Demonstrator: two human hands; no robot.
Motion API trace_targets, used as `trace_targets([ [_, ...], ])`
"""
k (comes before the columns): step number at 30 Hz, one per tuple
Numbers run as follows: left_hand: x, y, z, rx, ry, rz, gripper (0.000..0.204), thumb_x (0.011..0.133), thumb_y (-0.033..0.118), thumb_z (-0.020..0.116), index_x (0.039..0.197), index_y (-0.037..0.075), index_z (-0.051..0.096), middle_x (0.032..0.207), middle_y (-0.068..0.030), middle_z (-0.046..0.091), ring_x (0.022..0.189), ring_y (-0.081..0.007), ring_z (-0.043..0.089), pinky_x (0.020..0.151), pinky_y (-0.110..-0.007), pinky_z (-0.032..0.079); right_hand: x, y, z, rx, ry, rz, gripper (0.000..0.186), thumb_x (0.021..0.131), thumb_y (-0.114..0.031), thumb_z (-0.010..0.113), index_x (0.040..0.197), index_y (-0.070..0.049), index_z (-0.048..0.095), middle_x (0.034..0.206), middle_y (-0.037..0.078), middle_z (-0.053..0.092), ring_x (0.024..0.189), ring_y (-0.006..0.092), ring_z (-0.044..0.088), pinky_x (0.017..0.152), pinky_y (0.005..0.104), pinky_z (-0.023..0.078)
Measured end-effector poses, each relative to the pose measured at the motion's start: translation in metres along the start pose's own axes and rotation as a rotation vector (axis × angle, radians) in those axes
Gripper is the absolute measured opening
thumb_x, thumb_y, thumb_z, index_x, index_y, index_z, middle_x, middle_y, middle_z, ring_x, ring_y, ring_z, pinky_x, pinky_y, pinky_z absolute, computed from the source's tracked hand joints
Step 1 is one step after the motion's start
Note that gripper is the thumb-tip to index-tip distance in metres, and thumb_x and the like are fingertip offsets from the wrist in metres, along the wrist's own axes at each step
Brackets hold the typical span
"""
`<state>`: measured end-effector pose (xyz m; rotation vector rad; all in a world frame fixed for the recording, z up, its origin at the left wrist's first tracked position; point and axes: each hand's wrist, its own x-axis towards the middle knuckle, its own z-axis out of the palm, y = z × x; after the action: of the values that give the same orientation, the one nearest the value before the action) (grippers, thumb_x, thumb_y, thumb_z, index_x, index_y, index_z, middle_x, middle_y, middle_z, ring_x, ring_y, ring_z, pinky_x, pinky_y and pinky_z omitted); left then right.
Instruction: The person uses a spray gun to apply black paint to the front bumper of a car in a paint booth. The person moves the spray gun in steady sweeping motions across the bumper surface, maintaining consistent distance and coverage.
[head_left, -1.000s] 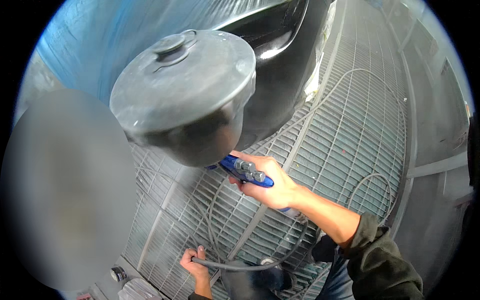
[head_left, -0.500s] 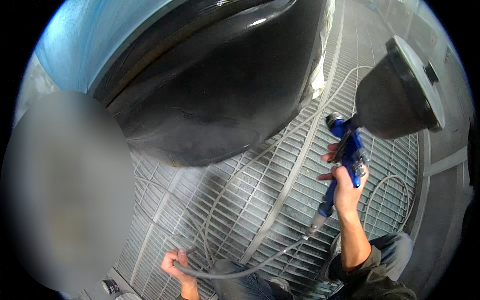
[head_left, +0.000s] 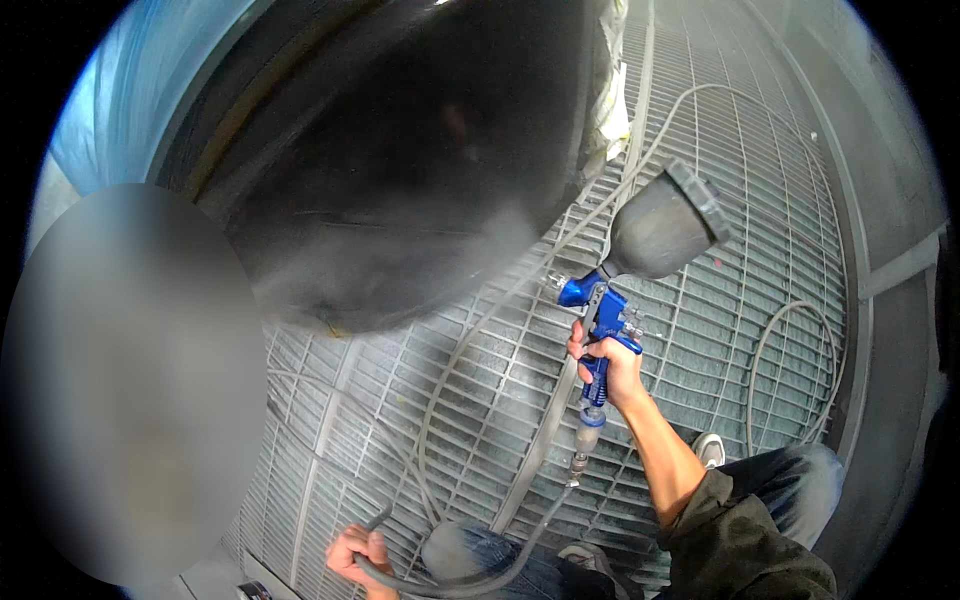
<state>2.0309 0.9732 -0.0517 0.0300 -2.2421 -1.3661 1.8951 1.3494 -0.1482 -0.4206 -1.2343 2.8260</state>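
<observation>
The right grip (head_left: 620, 368) is clamped around the handle of a blue metal spray gun (head_left: 605, 312), which stands near the glossy black curved panel (head_left: 400, 190), its nozzle apart from and facing the panel's lower edge. The left grip (head_left: 352, 550) is closed on a grey rubber hose (head_left: 545, 525), which joins the handle's foot. Good spraying, I judge, calls for a square nozzle, steady spacing, an even wrist-locked sweep, and the left grip keeping the hose slack and off the wet-looking surface. The dark grey plastic cup (head_left: 658, 232) leans, so its lid should be snug.

Counted: one gun, one cup, one panel, two grips, two pale shoes (head_left: 709, 450). Thin grey line (head_left: 440, 370) loops over the metal grating floor (head_left: 700, 400); I cannot tell how many lengths.
</observation>
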Motion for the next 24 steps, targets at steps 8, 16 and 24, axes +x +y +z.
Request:
trace_targets([
  [8,-0.012,0.007,0.045,0.317,-0.266,0.242,0.038,0.065,0.004,0.077,0.057,0.007,0.040,0.048,-0.0041,0.040,0.043,-0.0163,0.039,0.045,-0.028,0.028,0.000,0.038,-0.058,-0.151,0.359,-0.122,0.043,0.073,0.003,0.045,0.112,0.006,0.062,0.098,0.013,0.067,0.090,0.0213,0.066,0.061,0.0334,0.061],
  [16,-0.019,0.037,0.092,0.334,-0.468,0.341,0.038,0.061,0.009,0.080,0.056,0.008,0.041,0.047,-0.0041,0.039,0.041,-0.0215,0.038,0.045,-0.031,0.028,0.019,0.004,-0.061,-0.202,0.062,-0.042,0.022,0.068,-0.003,0.056,0.085,0.004,0.066,0.072,0.007,0.066,0.047,0.0104,0.052,0.041,0.0231,0.038],
  [24,-0.020,0.047,0.111,0.327,-0.396,0.411,0.039,0.065,0.008,0.079,0.058,0.007,0.041,0.048,-0.0047,0.040,0.042,-0.0210,0.038,0.046,-0.031,0.027,0.094,-0.053,-0.110,-0.259,0.283,-0.215,0.013,0.075,-0.007,0.056,0.086,-0.003,0.062,0.078,0.004,0.064,0.061,0.0098,0.057,0.043,0.0247,0.043],
])
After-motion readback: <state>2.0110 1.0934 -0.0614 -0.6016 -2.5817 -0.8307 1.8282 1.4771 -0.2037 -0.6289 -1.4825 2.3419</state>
